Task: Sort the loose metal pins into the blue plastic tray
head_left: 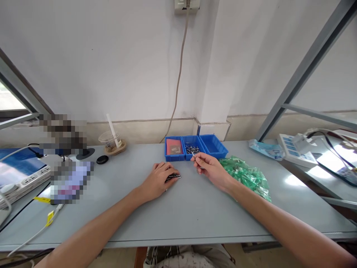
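On the grey table, my left hand (161,180) rests palm down, its fingers curled over a small heap of thin metal pins (173,176). Part of that heap shows between thumb and fingers; the palm hides the rest. To the right, my right hand (208,167) is raised a little, thumb and fingertips pinched on a small silvery metal pin (193,155). Just behind it stands a blue bin (192,138) with many loose metal pins (192,149) in its middle compartment. A reddish card (174,146) lies in the left compartment.
A crumpled green plastic bag (245,175) lies beside my right forearm. Power strips (297,150) and cables are at the right, with another power strip (36,176) at the left. A plastic cup with a white straw (112,130) and a black round object (102,159) stand back left.
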The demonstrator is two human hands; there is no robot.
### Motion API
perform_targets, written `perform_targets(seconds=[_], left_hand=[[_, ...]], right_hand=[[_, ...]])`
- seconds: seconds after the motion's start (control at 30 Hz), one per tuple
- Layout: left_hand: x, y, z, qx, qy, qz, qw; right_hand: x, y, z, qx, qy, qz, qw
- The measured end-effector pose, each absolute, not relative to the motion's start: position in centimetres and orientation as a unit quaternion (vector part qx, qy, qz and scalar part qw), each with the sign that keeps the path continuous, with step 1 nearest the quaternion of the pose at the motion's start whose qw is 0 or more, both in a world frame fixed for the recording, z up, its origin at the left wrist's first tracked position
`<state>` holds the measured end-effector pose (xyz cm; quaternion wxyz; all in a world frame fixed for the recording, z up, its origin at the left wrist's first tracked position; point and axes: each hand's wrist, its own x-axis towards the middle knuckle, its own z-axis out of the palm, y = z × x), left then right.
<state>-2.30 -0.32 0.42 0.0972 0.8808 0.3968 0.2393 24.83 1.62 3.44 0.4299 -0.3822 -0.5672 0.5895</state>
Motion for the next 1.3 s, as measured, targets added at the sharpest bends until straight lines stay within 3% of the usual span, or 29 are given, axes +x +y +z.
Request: perform_targets(seconds=[0.3, 0.7, 0.83, 1.03, 1.3], left_hand=[[-2.33, -0.32, 0.42, 0.883, 0.391, 0.240, 0.104], [-2.31, -0.21, 0.48, 0.881, 0.385, 0.247, 0.119], [-2.31, -0.24, 0.59, 0.881, 0.387, 0.244, 0.118], [-2.33, -0.26, 0.56, 0.883, 0.386, 0.241, 0.114], [-2.30, -0.29, 0.54, 0.885, 0.386, 0.239, 0.106]], right_hand=[[24.55, 1.47, 3.79, -0.391, -0.564, 0.571, 0.450], [25.00, 2.29, 3.33, -0.431, -0.640, 0.419, 0.479], [24.81, 1.90, 3.71, -0.425, -0.642, 0.448, 0.455], [24.89, 1.43, 3.71, -0.390, -0.594, 0.591, 0.381], [25.09, 1.65, 3.58, -0.370, -0.558, 0.631, 0.391]])
